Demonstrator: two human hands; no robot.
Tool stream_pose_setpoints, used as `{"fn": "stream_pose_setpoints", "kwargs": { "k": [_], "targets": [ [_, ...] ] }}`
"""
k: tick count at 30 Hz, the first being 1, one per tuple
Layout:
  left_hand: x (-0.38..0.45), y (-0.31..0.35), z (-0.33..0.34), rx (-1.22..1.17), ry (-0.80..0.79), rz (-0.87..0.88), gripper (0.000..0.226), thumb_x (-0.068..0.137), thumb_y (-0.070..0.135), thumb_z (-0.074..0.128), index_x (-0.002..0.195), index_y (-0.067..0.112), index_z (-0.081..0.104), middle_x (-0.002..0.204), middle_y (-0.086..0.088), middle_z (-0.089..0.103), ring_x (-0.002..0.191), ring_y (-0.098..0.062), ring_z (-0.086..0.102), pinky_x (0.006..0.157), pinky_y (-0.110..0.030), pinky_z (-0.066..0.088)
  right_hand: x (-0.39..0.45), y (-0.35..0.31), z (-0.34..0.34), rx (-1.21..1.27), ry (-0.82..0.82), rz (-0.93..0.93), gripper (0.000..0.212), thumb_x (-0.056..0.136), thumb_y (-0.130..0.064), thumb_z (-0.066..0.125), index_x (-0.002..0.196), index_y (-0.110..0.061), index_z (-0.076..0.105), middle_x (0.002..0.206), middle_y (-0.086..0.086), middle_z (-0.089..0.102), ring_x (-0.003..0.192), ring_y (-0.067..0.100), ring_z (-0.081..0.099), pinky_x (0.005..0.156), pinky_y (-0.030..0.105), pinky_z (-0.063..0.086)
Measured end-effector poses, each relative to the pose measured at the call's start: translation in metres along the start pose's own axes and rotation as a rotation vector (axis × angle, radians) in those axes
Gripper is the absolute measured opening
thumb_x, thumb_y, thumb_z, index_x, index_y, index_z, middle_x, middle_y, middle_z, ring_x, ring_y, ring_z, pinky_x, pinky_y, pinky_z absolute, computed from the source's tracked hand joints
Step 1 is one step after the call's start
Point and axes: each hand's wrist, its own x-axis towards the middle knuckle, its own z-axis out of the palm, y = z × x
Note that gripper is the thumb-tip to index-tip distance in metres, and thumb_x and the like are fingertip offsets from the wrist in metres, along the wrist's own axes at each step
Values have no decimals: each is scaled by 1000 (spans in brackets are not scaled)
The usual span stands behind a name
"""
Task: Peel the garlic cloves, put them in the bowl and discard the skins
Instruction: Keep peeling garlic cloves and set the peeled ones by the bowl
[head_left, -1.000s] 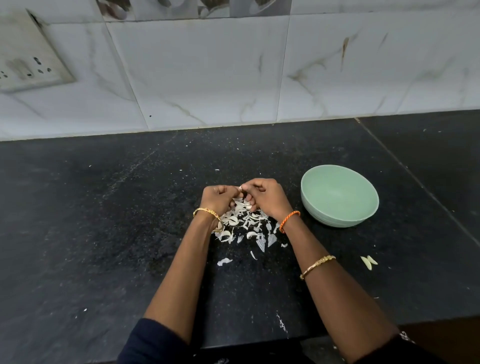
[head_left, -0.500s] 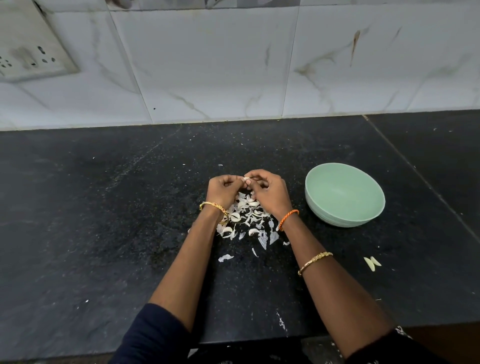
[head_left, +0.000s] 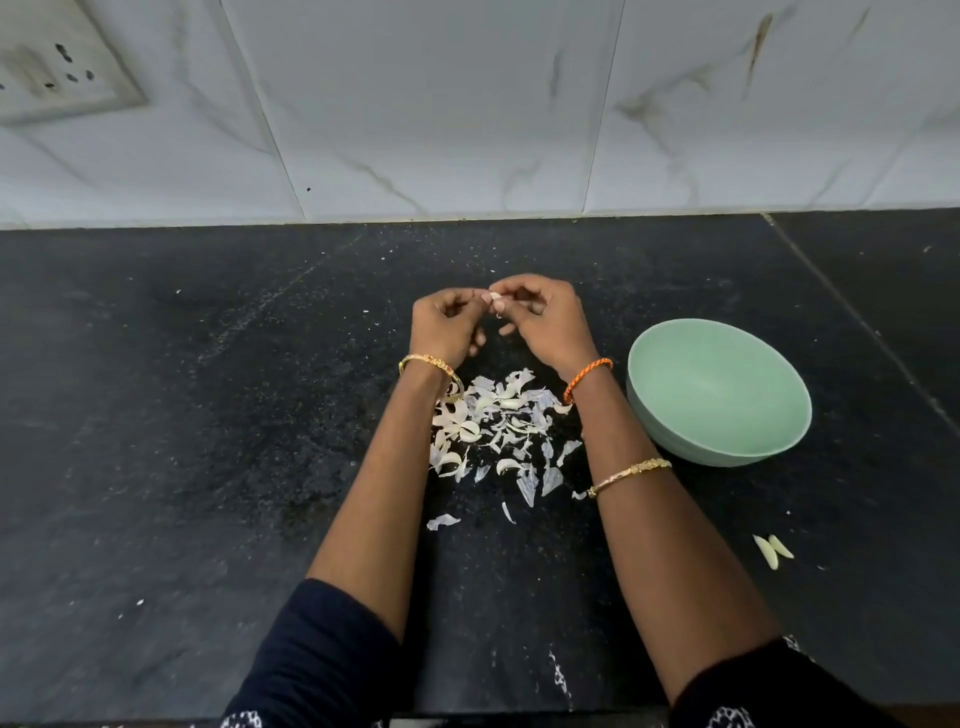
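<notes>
My left hand (head_left: 448, 325) and my right hand (head_left: 545, 322) meet above the black counter and pinch one small white garlic clove (head_left: 496, 299) between their fingertips. A thin strip of skin hangs from the clove. Below my wrists lies a pile of white garlic skins and cloves (head_left: 496, 426). A pale green bowl (head_left: 719, 392) stands to the right of my right wrist; its inside looks bare. Two peeled pale slivers (head_left: 773, 551) lie on the counter in front of the bowl.
The black stone counter (head_left: 208, 415) runs back to a white marbled tile wall (head_left: 441, 104). A switch plate (head_left: 57, 67) is on the wall at the upper left. Small skin flakes (head_left: 442, 521) lie nearer the counter's front edge.
Both hands have lifted away from the skin pile and moved farther back with the clove still pinched between them. The pile now shows fully below the wrists.
</notes>
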Motion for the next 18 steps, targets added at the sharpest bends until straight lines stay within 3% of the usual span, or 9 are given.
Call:
{"fn": "stream_pose_setpoints", "kwargs": {
  "k": [8, 11, 18],
  "targets": [
    [-22, -10, -9, 12, -97, 86, 10, 91, 8, 61, 86, 13, 68, 68, -8, 61, 38, -3, 43, 35, -15, 35, -21, 13, -8, 146, -16, -13, 19, 79, 3, 73, 90, -12, 71, 86, 3, 71, 80, 10, 69, 76, 22, 56],
    [-23, -12, -12, 25, -57, 147, 11, 91, 8, 62, 86, 13, 70, 60, 3, 63, 37, -3, 42, 35, -16, 35, -22, 14, -5, 173, -19, -67, 20, 78, 3, 73, 89, -13, 72, 83, -3, 72, 80, 8, 69, 76, 21, 56],
    [-17, -8, -17, 60, -36, 219, 6, 89, 12, 65, 92, 11, 70, 68, -1, 65, 36, -2, 42, 36, -15, 36, -15, 9, 2, 157, -6, -108, 16, 81, 3, 71, 95, -6, 70, 85, 3, 70, 75, 6, 67, 72, 21, 55]
  ]
}}
